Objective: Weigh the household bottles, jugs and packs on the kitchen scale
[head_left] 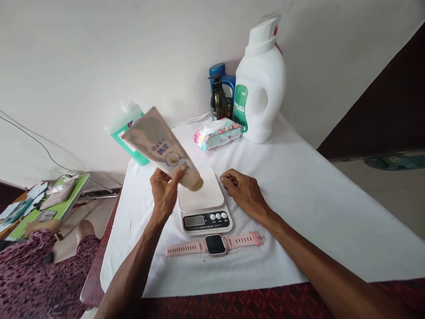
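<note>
My left hand (165, 190) grips a beige squeeze tube (159, 146) near its cap and holds it tilted, cap end down, just above the white platform of a small kitchen scale (203, 204). My right hand (244, 189) rests on the white cloth (299, 204) beside the scale's right edge, fingers curled loosely, holding nothing. A pink smartwatch (215, 244) lies flat in front of the scale.
At the back stand a large white detergent jug (262, 84), a dark pump bottle (217, 99), a blue bottle (226, 82), a wipes pack (217, 133) and a green-liquid bottle (124, 128). Another person in patterned clothing (29, 270) sits at left by a green board (49, 204).
</note>
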The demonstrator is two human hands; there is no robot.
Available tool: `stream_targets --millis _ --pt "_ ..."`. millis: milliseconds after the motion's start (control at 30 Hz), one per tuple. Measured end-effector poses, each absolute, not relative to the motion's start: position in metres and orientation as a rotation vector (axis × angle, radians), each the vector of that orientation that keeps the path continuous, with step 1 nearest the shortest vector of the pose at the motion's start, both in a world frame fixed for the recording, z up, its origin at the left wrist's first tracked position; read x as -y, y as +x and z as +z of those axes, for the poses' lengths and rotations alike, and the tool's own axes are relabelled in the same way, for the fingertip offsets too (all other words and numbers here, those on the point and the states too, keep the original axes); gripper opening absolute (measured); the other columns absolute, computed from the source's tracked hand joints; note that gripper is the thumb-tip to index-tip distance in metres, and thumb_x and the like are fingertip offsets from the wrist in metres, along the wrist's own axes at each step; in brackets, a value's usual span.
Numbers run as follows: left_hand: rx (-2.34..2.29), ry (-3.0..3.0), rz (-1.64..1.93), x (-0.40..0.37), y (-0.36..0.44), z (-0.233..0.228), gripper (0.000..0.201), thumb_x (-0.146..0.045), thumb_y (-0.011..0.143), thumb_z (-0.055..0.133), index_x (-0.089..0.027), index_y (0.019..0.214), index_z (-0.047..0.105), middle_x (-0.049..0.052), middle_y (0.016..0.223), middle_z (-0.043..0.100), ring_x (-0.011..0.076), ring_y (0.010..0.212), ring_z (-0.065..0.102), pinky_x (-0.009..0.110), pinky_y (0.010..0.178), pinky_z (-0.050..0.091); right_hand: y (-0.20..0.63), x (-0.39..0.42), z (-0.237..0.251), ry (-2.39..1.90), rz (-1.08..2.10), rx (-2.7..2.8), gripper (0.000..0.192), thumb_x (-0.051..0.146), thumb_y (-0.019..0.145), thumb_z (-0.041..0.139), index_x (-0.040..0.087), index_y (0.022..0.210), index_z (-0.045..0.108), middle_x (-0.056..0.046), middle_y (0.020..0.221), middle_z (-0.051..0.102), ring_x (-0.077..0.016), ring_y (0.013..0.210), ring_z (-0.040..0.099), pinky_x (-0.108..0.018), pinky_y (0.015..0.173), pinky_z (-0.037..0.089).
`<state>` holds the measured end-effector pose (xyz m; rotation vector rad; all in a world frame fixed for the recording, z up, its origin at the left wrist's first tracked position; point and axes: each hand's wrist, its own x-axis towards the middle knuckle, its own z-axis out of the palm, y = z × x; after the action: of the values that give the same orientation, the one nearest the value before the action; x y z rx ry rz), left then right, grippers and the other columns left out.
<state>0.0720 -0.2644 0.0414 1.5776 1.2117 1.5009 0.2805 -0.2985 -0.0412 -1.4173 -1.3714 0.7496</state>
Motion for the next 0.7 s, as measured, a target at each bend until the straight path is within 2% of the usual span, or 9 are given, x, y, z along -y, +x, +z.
stream_targets --millis 100,233,433,567,700 --pt "-1.132 1.628 1.647 0.229 0.069 0.062 0.034 -0.042 0.079 0.086 -0.017 0.1 0.077 0.009 0.103 0.081 0.0253 0.097 0.075 0.042 0.088 0.062 0.281 0.298 -0.04 -1.417 0.755 1.367 0.027 0.044 0.092 0.052 0.022 0.081 0.063 0.0 0.066 0.059 -0.016 0.061 0.055 -0.028 0.061 0.045" --pt "-1.107 1.741 1.671 0.173 0.073 0.078 0.034 -0.043 0.078 0.085 -0.017 0.097 0.075 0.01 0.102 0.081 0.0252 0.096 0.075 0.044 0.09 0.062 0.281 0.299 -0.039 -1.392 0.754 1.364 0.028 0.044 0.094 0.051 0.022 0.081 0.062 0.0 0.067 0.06 -0.0162 0.061 0.055 -0.028 0.059 0.044" --pt "-1.231 1.766 1.613 0.1 0.103 0.064 0.039 -0.046 0.073 0.084 -0.017 0.095 0.072 0.01 0.098 0.081 0.0232 0.086 0.072 0.038 0.082 0.058 0.282 0.297 -0.04 -1.403 0.708 1.375 0.028 0.043 0.094 0.049 0.023 0.078 0.06 0.001 0.065 0.061 -0.0161 0.059 0.055 -0.028 0.06 0.042" --pt "-1.332 1.768 1.555 0.061 0.135 0.054 0.032 -0.04 0.074 0.082 -0.016 0.093 0.073 0.008 0.092 0.079 0.0205 0.079 0.067 0.034 0.075 0.053 0.281 0.295 -0.042 -1.399 0.704 1.362 0.028 0.042 0.095 0.049 0.023 0.078 0.06 0.001 0.065 0.061 -0.0163 0.06 0.055 -0.028 0.062 0.041" --pt "-1.408 1.83 1.439 0.032 0.161 0.048 0.026 -0.034 0.074 0.082 -0.017 0.09 0.072 0.007 0.089 0.078 0.0204 0.078 0.064 0.031 0.071 0.049 0.281 0.294 -0.046 -1.4 0.709 1.345 0.029 0.041 0.098 0.048 0.023 0.077 0.058 0.003 0.062 0.055 -0.0147 0.057 0.049 -0.028 0.061 0.039"
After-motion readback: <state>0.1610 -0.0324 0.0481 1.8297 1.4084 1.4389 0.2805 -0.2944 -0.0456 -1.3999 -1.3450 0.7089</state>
